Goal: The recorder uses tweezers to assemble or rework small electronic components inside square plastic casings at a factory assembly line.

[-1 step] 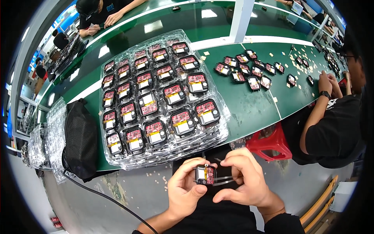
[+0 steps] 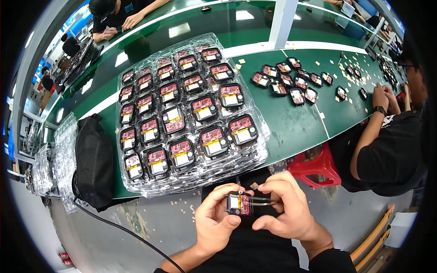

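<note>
Between the fingers and thumb of my left hand (image 2: 216, 218) sits a small black-framed device housing (image 2: 239, 203), with a red circuit board, a white block and a yellow strip inside. My right hand (image 2: 287, 207) grips thin metal tweezers (image 2: 261, 201). Their tips reach the right side of the housing; whether they touch the board I cannot tell. A small tan square (image 2: 254, 185) shows beside my right forefinger; its contact with the finger is unclear. Beyond my hands, a stack of clear plastic trays (image 2: 191, 179) holds rows of similar housings (image 2: 213, 141).
More housings (image 2: 297, 96) and scattered tan squares (image 2: 322, 115) lie on the green table (image 2: 291, 136). A black mesh bag (image 2: 94, 164) and a cable (image 2: 129, 234) are at left. A co-worker (image 2: 387, 145) sits at right near a red stool (image 2: 314, 166); another person (image 2: 123, 18) works across.
The tweezers have shifted slightly upward along the housing's right side, with their prongs closer together. The tan square now shows its flat face. My left hand has barely moved.
</note>
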Tool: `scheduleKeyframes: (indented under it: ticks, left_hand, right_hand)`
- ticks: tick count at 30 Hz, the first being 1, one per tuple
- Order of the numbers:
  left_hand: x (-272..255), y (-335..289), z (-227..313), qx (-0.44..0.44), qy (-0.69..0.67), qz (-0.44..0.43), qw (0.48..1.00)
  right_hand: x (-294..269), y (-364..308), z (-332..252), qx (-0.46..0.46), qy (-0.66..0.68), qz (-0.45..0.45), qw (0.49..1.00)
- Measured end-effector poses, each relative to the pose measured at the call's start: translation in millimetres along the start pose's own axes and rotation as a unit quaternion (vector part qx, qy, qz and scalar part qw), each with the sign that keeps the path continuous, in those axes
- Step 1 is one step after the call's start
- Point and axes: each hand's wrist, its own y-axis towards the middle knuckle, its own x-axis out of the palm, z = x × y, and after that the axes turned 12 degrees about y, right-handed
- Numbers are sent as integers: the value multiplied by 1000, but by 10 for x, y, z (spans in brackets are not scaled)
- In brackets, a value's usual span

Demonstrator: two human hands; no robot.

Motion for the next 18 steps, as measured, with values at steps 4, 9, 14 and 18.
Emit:
scheduleKeyframes:
  ticks: [4,9,14,18]
  left_hand:
    - [-45,-9,-16,7,-49,-24,998]
    - [-58,-13,-39,-15,-76,-20,997]
    - [-55,-13,-76,-22,-70,-38,997]
    - [-31,-9,-93,-22,-71,-40,996]
  right_hand:
    - [74,-84,168,-69,-91,26,993]
    - [94,-73,309,-227,-237,88,940]
    - [78,-61,346,-256,-260,87,927]
    - [77,-85,379,-241,-257,83,932]
